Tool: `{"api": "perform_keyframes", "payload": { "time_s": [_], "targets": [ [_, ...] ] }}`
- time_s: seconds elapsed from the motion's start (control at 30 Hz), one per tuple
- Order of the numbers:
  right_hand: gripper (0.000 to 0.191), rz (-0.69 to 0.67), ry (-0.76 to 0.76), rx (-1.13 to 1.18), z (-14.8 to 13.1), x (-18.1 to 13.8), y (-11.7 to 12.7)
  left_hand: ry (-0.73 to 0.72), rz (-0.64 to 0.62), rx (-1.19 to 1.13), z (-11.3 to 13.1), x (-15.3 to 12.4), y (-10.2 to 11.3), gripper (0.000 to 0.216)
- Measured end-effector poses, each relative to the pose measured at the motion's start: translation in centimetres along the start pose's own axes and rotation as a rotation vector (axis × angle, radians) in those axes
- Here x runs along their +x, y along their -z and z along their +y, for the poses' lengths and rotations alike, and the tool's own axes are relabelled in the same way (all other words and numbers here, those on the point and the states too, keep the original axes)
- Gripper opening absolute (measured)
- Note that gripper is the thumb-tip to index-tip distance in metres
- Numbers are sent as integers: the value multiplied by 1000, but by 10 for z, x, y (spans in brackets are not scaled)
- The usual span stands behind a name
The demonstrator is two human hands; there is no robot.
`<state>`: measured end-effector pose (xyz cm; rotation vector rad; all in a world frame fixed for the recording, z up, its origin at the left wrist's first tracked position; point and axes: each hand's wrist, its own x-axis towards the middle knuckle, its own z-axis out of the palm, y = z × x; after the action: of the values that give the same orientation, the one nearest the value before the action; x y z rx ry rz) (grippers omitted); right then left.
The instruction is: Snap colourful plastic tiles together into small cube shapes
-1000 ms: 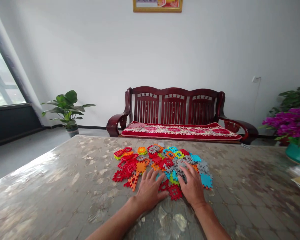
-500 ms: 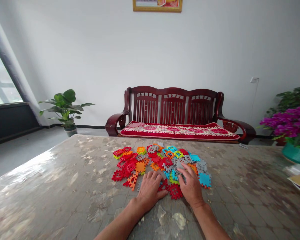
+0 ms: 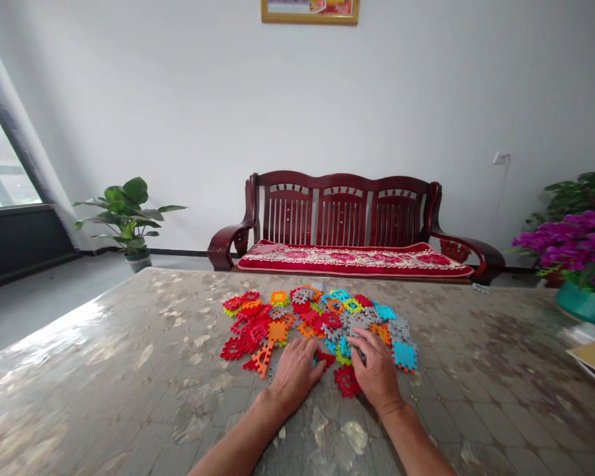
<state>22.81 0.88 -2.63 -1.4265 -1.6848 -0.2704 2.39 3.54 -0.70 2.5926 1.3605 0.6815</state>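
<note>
Curling in since a second ago, your right hand (image 3: 377, 371) is fingering the tile pile (image 3: 317, 320) on the worktop (image 3: 129, 370), grip unclear; your left hand (image 3: 292, 374) is lying flat and open. You're seemingly sorting, which is calling for a clean single-tile pinch.

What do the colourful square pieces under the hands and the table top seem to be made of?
Colourful pieces: probably moulded plastic, matt; the signs are flat bright colours and notched, pierced shapes. Table top: polished patterned stone or a glossy printed cover; it mirrors the window light, but which one I cannot tell.
</note>
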Motion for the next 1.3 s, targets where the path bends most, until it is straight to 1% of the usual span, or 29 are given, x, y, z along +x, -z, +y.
{"api": "perform_keyframes", "payload": {
  "time_s": [0.1,0.23,0.37,0.6,0.67,0.77,0.9,1.03,1.17,1.3],
  "targets": [
    [27,-13,13,5,-8,0,1,-27,52,-108,-1,0,-1,6],
    [28,-23,22,20,-13,0,1,-47,62,-180,1,0,1,13],
    [28,-8,27,35,-12,0,0,-82,63,-241,4,0,2,18],
    [29,-5,13,75,-7,-1,-2,-101,74,-381,3,-3,-4,24],
    [29,-8,-1,89,-6,-1,-3,-65,97,-429,2,-3,-5,23],
    [29,-11,-21,106,-4,-2,-4,43,177,-508,-3,1,-4,18],
    [29,-4,-49,115,-3,-3,-5,183,283,-574,-21,12,2,12],
    [29,-3,-60,118,-1,-3,-7,258,371,-574,-40,24,13,12],
    [29,-8,-61,123,-1,-3,-7,320,415,-564,-58,41,24,12],
    [28,11,-57,122,-2,-3,-7,386,419,-535,-79,55,36,17]
  ]
}}
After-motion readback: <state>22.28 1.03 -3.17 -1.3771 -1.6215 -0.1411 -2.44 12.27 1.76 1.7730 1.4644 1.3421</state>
